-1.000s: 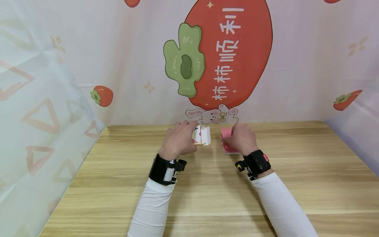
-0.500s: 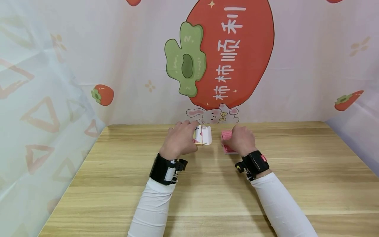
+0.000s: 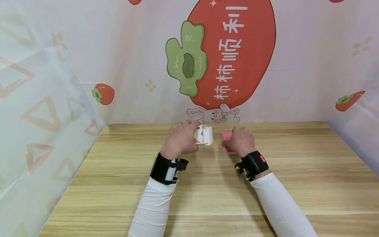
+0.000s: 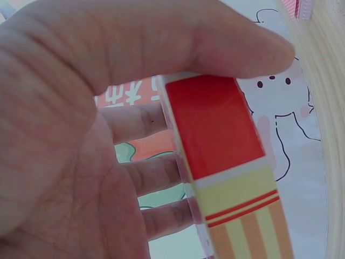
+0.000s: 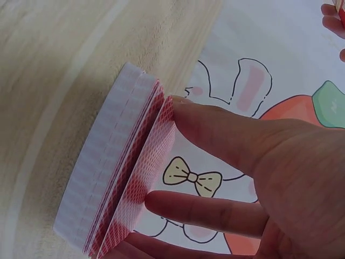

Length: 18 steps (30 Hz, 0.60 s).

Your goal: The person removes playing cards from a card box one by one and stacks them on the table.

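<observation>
My left hand (image 3: 180,140) grips a playing card box (image 3: 208,135) near the back of the table, its white flap end facing right. In the left wrist view the box's red and striped side (image 4: 215,129) shows, with the thumb over its top and the fingers along the other side. To the right, a deck of playing cards (image 3: 226,135) with red-patterned backs lies on the table under my right hand (image 3: 242,141). The right wrist view shows thumb and fingers pinching the top cards (image 5: 143,172), slightly parted from the white-edged stack (image 5: 105,162).
The wooden table (image 3: 207,197) ends at a printed cloth backdrop (image 3: 133,65), close behind both hands. Another cloth (image 3: 44,82) hangs along the left side. A short gap of table separates the box from the deck.
My right hand has sunk slightly toward the table, and the far edge of the top cards sits a little lower. The left hand keeps its hold on the box. The head view shifted slightly.
</observation>
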Motion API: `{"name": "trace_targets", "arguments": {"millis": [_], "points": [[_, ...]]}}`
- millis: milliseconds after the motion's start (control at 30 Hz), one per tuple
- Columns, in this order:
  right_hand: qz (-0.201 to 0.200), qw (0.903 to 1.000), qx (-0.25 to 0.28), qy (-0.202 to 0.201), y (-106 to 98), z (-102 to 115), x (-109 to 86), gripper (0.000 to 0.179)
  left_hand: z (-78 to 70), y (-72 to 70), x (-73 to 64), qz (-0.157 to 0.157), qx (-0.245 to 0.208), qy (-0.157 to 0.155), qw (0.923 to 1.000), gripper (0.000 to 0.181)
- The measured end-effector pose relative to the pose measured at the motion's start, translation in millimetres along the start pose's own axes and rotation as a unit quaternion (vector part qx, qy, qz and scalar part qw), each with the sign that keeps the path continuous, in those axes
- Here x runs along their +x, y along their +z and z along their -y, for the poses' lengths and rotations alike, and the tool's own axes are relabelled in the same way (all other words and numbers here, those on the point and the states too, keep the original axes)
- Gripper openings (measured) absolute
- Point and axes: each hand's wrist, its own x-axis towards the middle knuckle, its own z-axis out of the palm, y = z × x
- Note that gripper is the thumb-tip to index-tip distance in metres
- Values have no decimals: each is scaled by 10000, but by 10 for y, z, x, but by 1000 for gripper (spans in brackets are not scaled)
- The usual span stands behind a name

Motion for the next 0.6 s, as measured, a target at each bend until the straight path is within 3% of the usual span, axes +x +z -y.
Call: {"name": "trace_targets", "arguments": {"millis": [600], "points": [[26, 9999, -144, 31, 17, 11, -17, 58, 12, -2, 4, -15, -38, 15, 10000, 72]]}}
